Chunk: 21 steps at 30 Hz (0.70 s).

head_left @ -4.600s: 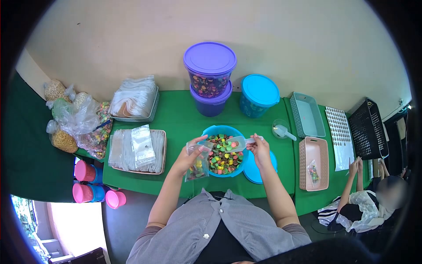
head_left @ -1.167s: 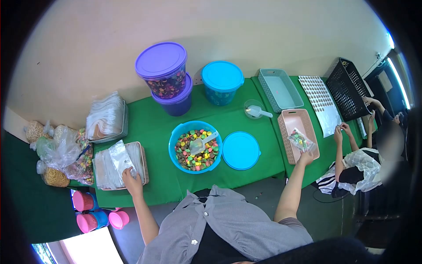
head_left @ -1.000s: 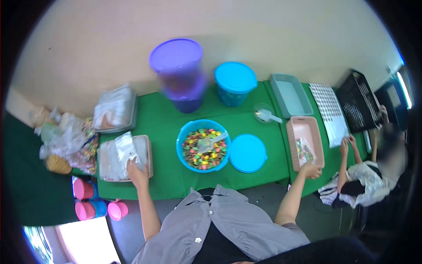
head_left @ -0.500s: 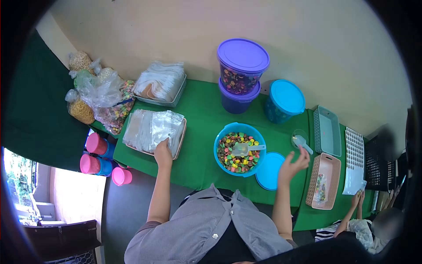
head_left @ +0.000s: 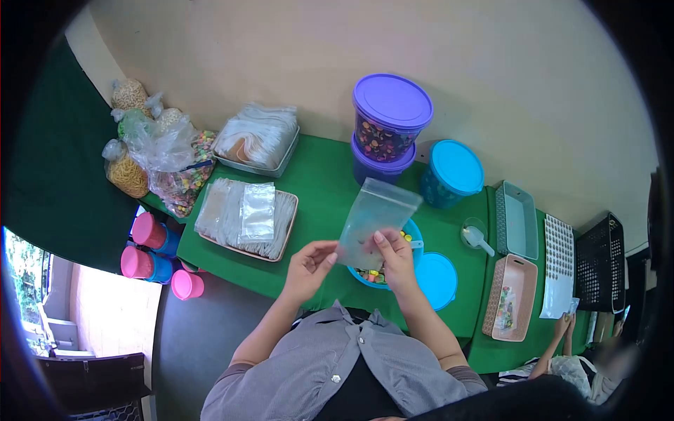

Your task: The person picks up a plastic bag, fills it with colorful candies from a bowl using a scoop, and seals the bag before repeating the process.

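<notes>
Both my hands hold one clear plastic bag [head_left: 379, 210] above the blue bowl [head_left: 415, 235] of colourful candies. My left hand [head_left: 309, 270] pinches the bag's lower left edge. On its right side, the thumb and fingers of my right hand [head_left: 394, 259] grip it. The bag looks flat and hides much of the bowl and part of the scoop, whose handle [head_left: 417, 245] shows at the right. To the left, a pink basket [head_left: 291, 224] holds stacked clear bags [head_left: 258, 214]. A round blue lid [head_left: 437, 281] lies beside the bowl.
Purple tubs [head_left: 392, 105] and a blue-lidded tub [head_left: 455, 168] stand at the back. A small cup with a scoop [head_left: 477, 237], a grey basket [head_left: 521, 224] and a pink tray [head_left: 494, 302] are at the right. Another person's hands [head_left: 565, 326] are farther right. Snack bags [head_left: 179, 189] sit at the left.
My left hand has moved right from the bag stack with a bag. My right hand has come left from near the small cup and taken hold of that bag.
</notes>
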Each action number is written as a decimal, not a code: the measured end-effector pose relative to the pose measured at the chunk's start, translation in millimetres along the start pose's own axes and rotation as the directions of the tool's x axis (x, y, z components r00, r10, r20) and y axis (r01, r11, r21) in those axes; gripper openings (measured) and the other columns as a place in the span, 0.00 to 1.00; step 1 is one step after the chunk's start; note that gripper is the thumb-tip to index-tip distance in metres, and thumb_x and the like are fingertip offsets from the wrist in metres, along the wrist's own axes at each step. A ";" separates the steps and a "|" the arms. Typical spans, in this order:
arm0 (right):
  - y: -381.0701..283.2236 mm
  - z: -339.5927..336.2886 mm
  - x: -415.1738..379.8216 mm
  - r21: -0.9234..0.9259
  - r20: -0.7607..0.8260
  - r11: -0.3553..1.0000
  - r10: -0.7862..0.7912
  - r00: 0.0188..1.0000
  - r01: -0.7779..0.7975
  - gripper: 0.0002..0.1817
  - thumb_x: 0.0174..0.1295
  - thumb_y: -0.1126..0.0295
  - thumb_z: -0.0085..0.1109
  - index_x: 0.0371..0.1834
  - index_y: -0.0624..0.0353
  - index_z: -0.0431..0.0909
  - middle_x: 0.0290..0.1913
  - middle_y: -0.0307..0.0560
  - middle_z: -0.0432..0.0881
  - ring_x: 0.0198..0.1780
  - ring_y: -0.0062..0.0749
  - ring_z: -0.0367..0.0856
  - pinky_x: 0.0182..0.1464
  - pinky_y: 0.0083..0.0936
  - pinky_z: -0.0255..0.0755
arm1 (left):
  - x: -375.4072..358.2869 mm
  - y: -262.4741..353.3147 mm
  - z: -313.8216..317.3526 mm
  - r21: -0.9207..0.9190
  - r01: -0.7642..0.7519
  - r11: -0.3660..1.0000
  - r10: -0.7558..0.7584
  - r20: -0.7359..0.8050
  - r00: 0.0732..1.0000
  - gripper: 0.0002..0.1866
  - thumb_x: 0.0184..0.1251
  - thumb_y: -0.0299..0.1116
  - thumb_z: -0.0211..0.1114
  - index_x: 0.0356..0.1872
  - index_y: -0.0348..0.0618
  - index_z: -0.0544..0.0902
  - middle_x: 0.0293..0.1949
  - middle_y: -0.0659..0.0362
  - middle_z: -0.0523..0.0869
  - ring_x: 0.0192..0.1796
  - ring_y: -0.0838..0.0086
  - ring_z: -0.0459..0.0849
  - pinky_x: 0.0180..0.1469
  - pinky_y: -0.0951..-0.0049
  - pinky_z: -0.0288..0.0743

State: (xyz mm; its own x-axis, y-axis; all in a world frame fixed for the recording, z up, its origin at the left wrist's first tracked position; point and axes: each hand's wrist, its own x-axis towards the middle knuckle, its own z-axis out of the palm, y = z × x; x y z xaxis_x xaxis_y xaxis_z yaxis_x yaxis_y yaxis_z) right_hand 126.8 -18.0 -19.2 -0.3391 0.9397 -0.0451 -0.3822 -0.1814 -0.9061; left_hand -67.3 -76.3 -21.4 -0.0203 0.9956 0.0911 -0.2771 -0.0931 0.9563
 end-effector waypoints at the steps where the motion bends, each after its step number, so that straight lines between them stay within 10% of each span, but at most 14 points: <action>1: -5.3 -1.6 -2.0 -0.049 0.010 0.998 -0.043 0.999 0.043 0.13 0.70 0.62 0.56 0.46 0.62 0.78 0.35 0.40 0.83 0.40 0.21 0.79 0.45 0.19 0.72 | 1.6 4.5 5.0 0.028 -0.086 0.996 0.086 0.015 0.996 0.32 0.63 0.26 0.68 0.67 0.38 0.65 0.54 0.51 0.82 0.58 0.71 0.80 0.63 0.70 0.70; 5: -26.1 0.9 -22.8 -0.432 0.009 0.891 0.160 0.987 -0.140 0.11 0.68 0.65 0.58 0.46 0.61 0.79 0.35 0.41 0.82 0.39 0.26 0.79 0.45 0.22 0.72 | 17.5 19.3 25.4 -0.265 -0.170 0.949 0.157 -0.070 0.985 0.38 0.59 0.25 0.71 0.69 0.39 0.60 0.49 0.50 0.85 0.54 0.71 0.82 0.61 0.70 0.72; 7: -23.3 0.0 -26.0 -0.679 0.251 0.703 -0.048 0.967 0.211 0.12 0.64 0.66 0.61 0.46 0.61 0.78 0.35 0.41 0.81 0.40 0.32 0.79 0.47 0.25 0.71 | 23.3 21.2 25.9 -0.076 -0.030 0.997 0.030 -0.005 1.000 0.36 0.57 0.23 0.72 0.67 0.38 0.64 0.42 0.52 0.87 0.49 0.73 0.85 0.58 0.71 0.74; 13: -28.6 1.8 -32.8 -0.709 -0.045 0.653 -0.419 0.907 0.267 0.15 0.61 0.67 0.64 0.49 0.60 0.75 0.39 0.40 0.76 0.40 0.29 0.75 0.47 0.27 0.69 | 26.5 6.7 34.8 0.072 -0.052 0.996 0.056 -0.052 0.997 0.27 0.52 0.20 0.74 0.55 0.37 0.76 0.35 0.57 0.88 0.41 0.78 0.86 0.48 0.74 0.77; 21: -44.2 22.4 -44.6 -0.491 -0.089 0.863 -0.187 0.978 0.120 0.12 0.58 0.75 0.64 0.43 0.61 0.73 0.36 0.39 0.76 0.36 0.21 0.73 0.40 0.18 0.69 | 19.2 1.3 44.4 0.551 -0.408 0.728 0.388 0.159 0.908 0.24 0.44 0.18 0.73 0.48 0.43 0.82 0.35 0.57 0.86 0.41 0.67 0.85 0.50 0.67 0.76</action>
State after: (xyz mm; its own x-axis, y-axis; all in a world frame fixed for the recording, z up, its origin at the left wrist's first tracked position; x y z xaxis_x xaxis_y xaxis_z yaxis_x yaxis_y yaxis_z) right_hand 139.6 -58.5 32.2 -0.1840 0.9790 0.0880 0.0513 0.0990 -0.9938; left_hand -25.4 -57.5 -6.1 0.0269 0.8667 0.4981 0.3354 -0.4772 0.8123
